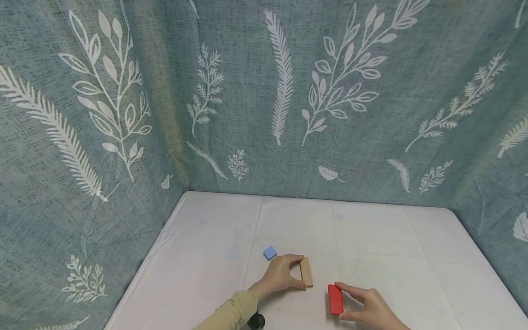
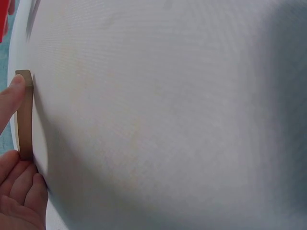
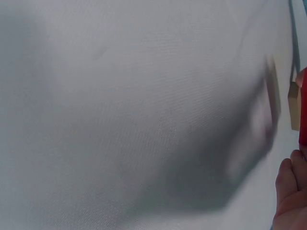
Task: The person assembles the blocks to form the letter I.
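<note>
My left hand [image 1: 281, 275] pinches a flat wooden block [image 1: 306, 272] by its two ends, thumb at the near end and fingers at the far end. In the left wrist view the same wooden block [image 2: 26, 117] stands between thumb and fingertips, low over the white surface. To the right, my right hand [image 1: 369, 306] grips a red rectangular block [image 1: 336, 299] end to end in the same way. Only a strip of the red block [image 3: 303, 112] shows in the right wrist view. A small blue block [image 1: 270, 253] lies just beyond the left hand, untouched.
A white cloth covers the table [image 1: 371, 238]. Green-blue curtains [image 1: 255, 91] with white leaf prints hang behind the table and along both sides. Something black [image 1: 256, 321] shows beside the left sleeve at the bottom of the head view.
</note>
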### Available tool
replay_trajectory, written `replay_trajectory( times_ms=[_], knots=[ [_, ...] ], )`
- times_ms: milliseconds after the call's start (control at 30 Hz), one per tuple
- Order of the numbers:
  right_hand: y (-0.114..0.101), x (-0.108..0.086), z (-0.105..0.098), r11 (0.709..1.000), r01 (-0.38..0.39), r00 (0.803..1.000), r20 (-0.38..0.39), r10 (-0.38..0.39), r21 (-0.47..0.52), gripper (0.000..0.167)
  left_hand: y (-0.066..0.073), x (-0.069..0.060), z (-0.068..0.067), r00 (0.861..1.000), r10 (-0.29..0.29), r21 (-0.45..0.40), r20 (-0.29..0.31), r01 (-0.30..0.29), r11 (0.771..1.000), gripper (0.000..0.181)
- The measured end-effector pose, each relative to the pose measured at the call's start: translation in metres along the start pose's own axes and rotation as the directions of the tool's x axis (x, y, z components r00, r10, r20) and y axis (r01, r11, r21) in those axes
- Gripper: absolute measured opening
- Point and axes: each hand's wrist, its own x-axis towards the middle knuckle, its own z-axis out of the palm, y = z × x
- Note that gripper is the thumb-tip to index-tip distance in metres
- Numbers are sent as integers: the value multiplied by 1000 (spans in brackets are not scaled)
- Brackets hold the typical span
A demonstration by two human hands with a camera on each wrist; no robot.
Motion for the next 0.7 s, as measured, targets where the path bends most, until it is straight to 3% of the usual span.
replay_trajectory(
  times_ms=[300,700],
  knots=[
    [12,7,6,991,34,999,-31,-38,-129,76,-1,1,2,1000,-18,1,3,18,1000,72],
    [14,8,16,987,10,1000,-14,-13,-163,79,-4,2,4,1000,5,-11,-12,-5,1000,72]
  ],
)
